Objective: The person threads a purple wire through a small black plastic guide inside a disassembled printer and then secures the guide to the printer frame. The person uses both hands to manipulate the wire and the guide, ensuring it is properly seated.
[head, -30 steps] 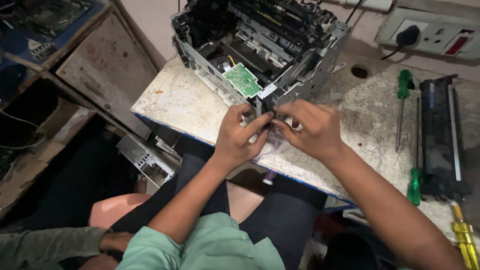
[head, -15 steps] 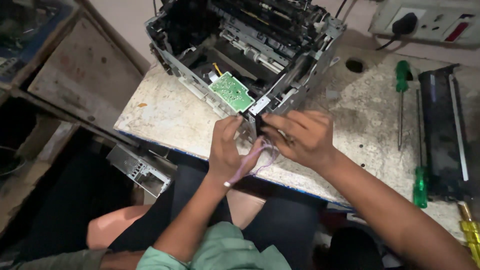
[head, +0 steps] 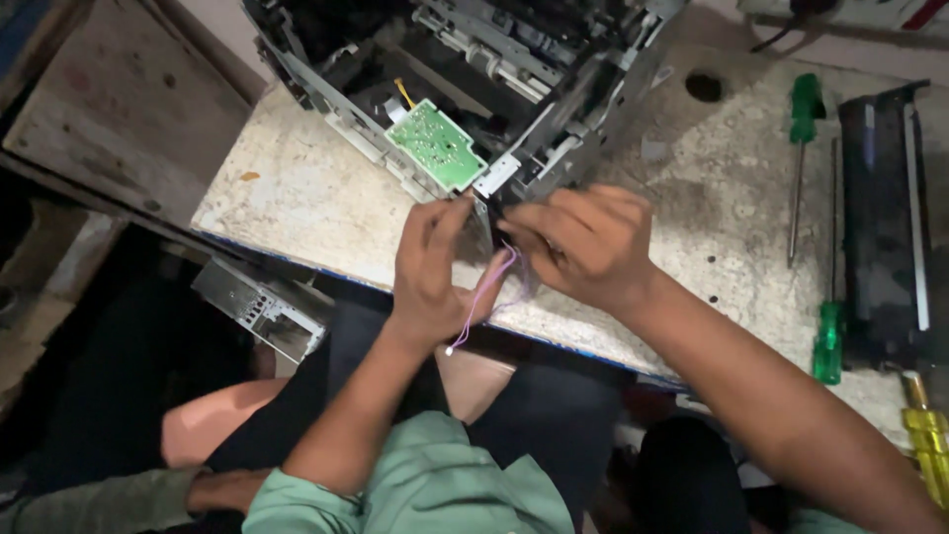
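Observation:
A stripped printer chassis point(head: 465, 79) stands on a worn white table point(head: 297, 198), with a green circuit board point(head: 437, 145) on its near side. My left hand point(head: 433, 267) and my right hand point(head: 583, 242) meet at the chassis's near corner, just below the board. Both pinch a small dark part there; a thin pink-purple wire point(head: 481, 297) hangs from between them, its end dangling past the table edge. The part itself is mostly hidden by my fingers.
A green-handled screwdriver point(head: 801, 148) lies right of the chassis, beside a long black cartridge point(head: 885, 218). Another green screwdriver handle point(head: 828, 344) and a yellow one point(head: 929, 445) sit near the right front edge. A grey metal bracket point(head: 259, 309) rests below the table.
The view has shifted lower and closer. My hands stay together at the chassis corner, and the pink wire now hangs lower and more in view.

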A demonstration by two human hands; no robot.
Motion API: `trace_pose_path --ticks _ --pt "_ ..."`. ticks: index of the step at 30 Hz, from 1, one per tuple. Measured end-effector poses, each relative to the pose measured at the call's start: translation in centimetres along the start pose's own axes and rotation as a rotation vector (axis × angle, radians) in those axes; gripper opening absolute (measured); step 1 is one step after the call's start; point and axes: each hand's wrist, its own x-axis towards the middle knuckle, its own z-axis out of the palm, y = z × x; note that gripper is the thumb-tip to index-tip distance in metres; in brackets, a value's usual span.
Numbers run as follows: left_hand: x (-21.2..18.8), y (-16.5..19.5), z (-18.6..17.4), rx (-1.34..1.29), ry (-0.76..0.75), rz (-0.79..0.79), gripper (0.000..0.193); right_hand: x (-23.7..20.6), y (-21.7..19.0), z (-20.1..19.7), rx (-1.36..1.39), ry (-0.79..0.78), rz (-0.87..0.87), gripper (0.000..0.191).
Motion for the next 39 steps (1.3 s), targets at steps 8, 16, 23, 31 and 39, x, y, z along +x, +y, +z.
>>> trace_pose_path --ticks 8,16,23,31,39 --pt "-1.2 1.3 1.2 -0.018 0.022 -0.083 0.070 -0.8 0.2 -2.1 0.040 -0.083 -0.078 0.018" --pt "-1.8 2.4 2.4 -0.045 0.016 -0.058 0.073 -2.7 0.7 -3.8 0.136 -0.082 -0.012 0.013" --pt "-2.3 2.0 2.1 -0.266 0.022 -0.074 0.049 -3.3 3.6 -5.6 0.426 -0.352 0.174 0.019" --pt "-2.5 0.7 2.2 -0.436 0.065 -0.224 0.040 -3.8 4.0 -4.3 0.425 -0.316 0.221 0.016" --pt "-2.2 0.5 1.8 -0.461 0.035 -0.303 0.036 -3.5 2.3 -3.6 0.295 -0.257 0.126 0.011"
